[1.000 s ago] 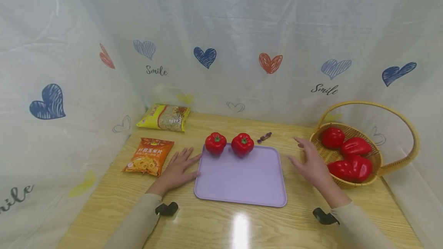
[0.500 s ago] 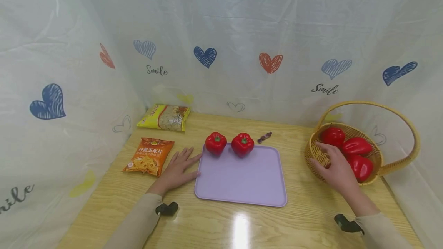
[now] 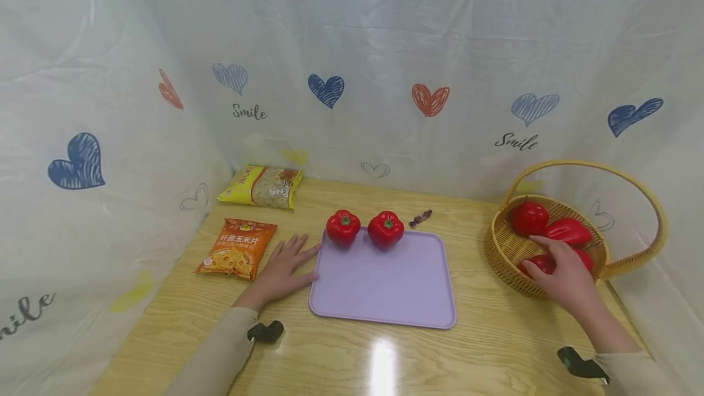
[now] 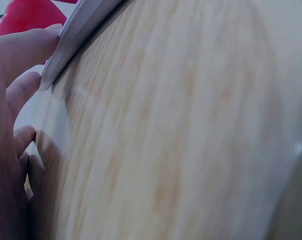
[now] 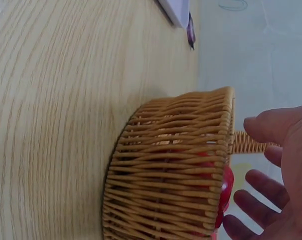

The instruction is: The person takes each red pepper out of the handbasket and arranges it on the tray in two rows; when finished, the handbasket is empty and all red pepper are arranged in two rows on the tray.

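Observation:
My left hand (image 3: pixel 281 274) lies with fingers spread on the table; its thumb and index fingertip touch the left edge of the lilac tray (image 3: pixel 382 286). Two red bell peppers (image 3: pixel 343 228) sit along the tray's far edge. Over the near side of the wicker basket (image 3: pixel 503 258) hovers my right hand (image 3: pixel 566 277), thumb and fingers apart and loosely bent. Beneath it, a red pepper (image 3: pixel 541 264) is partly covered by the hand. Other red peppers (image 3: pixel 529 219) lie in the basket. The right wrist view shows nothing gripped between the fingers (image 5: pixel 263 190).
An orange snack bag (image 3: pixel 236 249) lies left of my left hand. Behind it is a yellow bag (image 3: pixel 261 187). A small wrapped candy (image 3: pixel 420 219) rests beyond the tray. The basket's tall handle (image 3: pixel 654 212) arches over its right side. A printed curtain (image 3: pixel 374 47) encloses the table.
My right hand has moved right, from the gap between tray and basket to above the basket's near peppers. The left hand, tray and bags have stayed put.

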### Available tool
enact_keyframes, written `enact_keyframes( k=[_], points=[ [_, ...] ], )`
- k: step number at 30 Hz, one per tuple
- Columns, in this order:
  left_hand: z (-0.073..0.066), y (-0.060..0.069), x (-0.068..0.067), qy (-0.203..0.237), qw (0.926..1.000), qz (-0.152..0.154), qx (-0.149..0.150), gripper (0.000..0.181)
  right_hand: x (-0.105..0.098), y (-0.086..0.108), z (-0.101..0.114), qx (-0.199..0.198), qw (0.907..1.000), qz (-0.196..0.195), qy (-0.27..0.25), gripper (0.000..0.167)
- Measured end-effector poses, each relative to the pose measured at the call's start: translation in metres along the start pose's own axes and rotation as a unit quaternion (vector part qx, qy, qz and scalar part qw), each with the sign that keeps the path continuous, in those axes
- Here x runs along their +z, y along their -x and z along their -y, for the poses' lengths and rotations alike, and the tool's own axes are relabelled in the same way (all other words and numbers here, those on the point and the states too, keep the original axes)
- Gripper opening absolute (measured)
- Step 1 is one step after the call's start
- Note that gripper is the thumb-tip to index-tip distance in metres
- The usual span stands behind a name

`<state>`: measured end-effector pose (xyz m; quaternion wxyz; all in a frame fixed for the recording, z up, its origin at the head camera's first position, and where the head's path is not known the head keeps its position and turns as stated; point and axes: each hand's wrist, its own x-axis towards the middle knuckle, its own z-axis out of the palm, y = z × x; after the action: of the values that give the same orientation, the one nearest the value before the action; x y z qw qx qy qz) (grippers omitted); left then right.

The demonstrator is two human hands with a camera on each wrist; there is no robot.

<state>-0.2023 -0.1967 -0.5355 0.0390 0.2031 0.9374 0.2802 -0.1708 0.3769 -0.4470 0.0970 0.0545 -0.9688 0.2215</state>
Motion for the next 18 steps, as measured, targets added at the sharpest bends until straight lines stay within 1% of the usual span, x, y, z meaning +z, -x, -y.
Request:
enact_keyframes(
  k=[6,18],
  points=[
    [0.002,0.0,0.0,0.0,1.0,0.0,0.002,0.069,-0.002,0.002,-0.007,0.023,0.9994,0.024,0.013,0.061],
    [0.001,0.0,0.0,0.0,1.0,0.005,-0.001,0.068,-0.001,0.001,-0.015,0.053,0.9975,0.044,0.015,0.061]
  ],
)
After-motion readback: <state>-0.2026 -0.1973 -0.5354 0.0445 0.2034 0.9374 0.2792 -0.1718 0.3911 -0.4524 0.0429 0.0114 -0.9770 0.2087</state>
